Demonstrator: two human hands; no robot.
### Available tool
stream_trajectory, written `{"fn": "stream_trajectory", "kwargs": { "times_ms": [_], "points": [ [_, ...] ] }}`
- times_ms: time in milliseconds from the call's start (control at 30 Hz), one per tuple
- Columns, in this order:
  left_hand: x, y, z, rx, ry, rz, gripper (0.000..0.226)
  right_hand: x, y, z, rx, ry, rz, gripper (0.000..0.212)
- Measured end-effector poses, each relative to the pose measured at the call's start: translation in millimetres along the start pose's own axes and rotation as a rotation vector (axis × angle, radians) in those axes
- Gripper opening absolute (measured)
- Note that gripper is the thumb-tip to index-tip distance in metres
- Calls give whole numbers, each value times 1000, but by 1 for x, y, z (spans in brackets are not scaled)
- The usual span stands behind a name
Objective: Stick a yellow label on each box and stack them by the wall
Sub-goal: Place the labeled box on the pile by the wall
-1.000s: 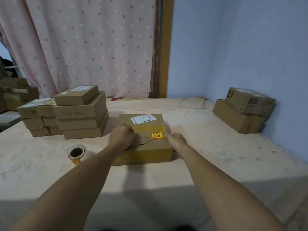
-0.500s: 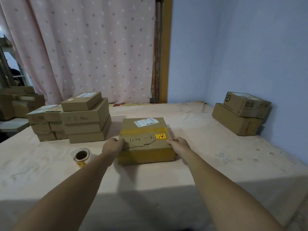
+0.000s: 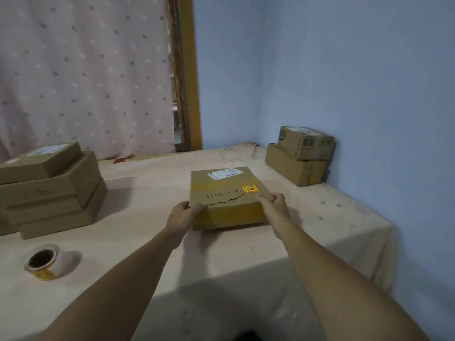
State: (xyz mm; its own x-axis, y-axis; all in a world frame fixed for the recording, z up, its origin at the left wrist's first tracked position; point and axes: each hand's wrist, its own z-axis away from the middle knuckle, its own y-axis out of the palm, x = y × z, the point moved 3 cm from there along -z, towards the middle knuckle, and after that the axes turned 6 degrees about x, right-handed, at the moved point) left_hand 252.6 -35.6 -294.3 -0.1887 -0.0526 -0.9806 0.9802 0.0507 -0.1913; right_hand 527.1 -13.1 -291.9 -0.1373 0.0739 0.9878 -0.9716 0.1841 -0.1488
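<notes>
Left hand [image 3: 183, 214] curled round the near-left corner of the box [image 3: 226, 193], right hand [image 3: 273, 204] gripping its near-right edge, just beside the yellow label [image 3: 250, 188] already stuck on top. Labelling seemingly done here; carrying step in hand. Next: lift and swing forward-right of the right hand onto the stack [image 3: 299, 156] against the wall [image 3: 381, 94], squared up. Label roll [image 3: 43, 262] well left of the left hand.
</notes>
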Motion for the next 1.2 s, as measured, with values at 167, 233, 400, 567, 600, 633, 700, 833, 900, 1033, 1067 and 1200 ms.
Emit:
{"fn": "stream_trajectory", "kwargs": {
  "times_ms": [167, 233, 400, 567, 600, 633, 700, 833, 900, 1033, 1067, 1200],
  "points": [
    [-3, 66, -19, 94, 46, -74, 52, -14, -52, -25, -180, 123, 291, 68],
    [-4, 82, -29, 71, 58, -90, 62, -13, -65, -32, -208, 123, 386, 69],
    [-10, 118, -63, 25, 69, -141, 55, -17, -88, -57, -287, 80, 407, 69],
    [-13, 140, -87, -38, 96, -157, 56, -20, -99, -88, -245, 51, 403, 69],
    [-15, 144, -91, -54, 107, -162, 55, -20, -100, -96, -246, 50, 400, 68],
    [-15, 148, -95, -67, 119, -172, 54, -19, -101, -104, -250, 55, 389, 69],
    [-16, 156, -103, -90, 138, -196, 52, -17, -102, -118, -260, 64, 363, 71],
    [-20, 165, -126, -97, 137, -223, 53, -17, -101, -140, -264, 66, 350, 70],
    [-23, 168, -138, -81, 132, -225, 54, -19, -103, -148, -267, 60, 339, 70],
    [-26, 176, -154, -63, 115, -190, 54, -21, -111, -160, -278, 48, 329, 69],
    [-26, 178, -157, -57, 112, -185, 54, -22, -113, -162, -279, 49, 332, 68],
    [-29, 185, -165, -42, 89, -184, 51, -22, -118, -169, -276, 47, 319, 63]
  ]
}}
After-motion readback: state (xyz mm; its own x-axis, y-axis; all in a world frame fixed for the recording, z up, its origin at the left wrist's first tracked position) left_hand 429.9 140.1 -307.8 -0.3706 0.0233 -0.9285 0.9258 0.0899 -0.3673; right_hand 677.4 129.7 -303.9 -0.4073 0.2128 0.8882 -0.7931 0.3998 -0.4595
